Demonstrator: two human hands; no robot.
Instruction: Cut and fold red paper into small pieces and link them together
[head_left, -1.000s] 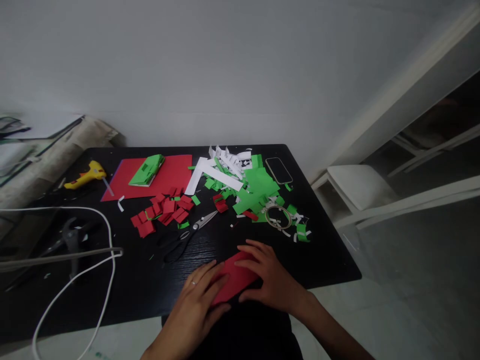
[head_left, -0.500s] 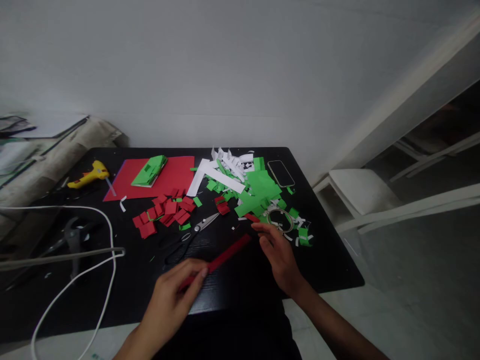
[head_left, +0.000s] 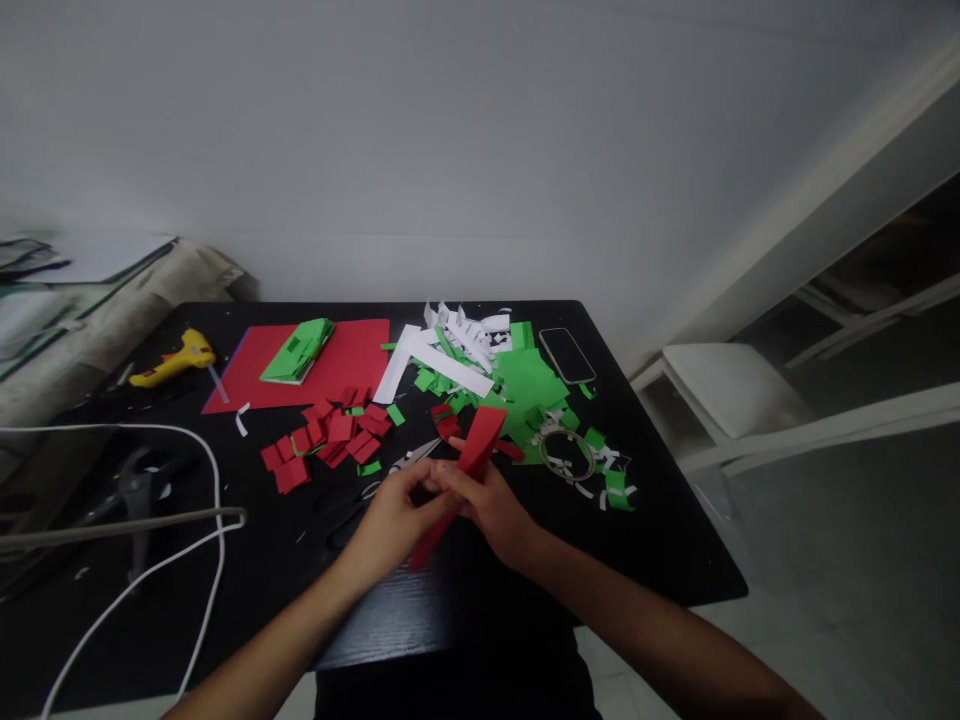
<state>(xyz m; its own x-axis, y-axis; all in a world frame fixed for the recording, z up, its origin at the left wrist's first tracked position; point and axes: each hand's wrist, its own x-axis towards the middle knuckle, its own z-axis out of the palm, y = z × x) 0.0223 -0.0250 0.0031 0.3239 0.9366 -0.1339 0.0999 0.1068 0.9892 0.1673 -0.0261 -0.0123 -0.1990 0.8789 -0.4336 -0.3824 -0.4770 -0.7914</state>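
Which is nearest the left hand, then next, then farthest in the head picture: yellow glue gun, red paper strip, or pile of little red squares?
From the left hand:
1. Red paper strip: touching it, right there.
2. Pile of little red squares: ahead, to its left.
3. Yellow glue gun: way over left.
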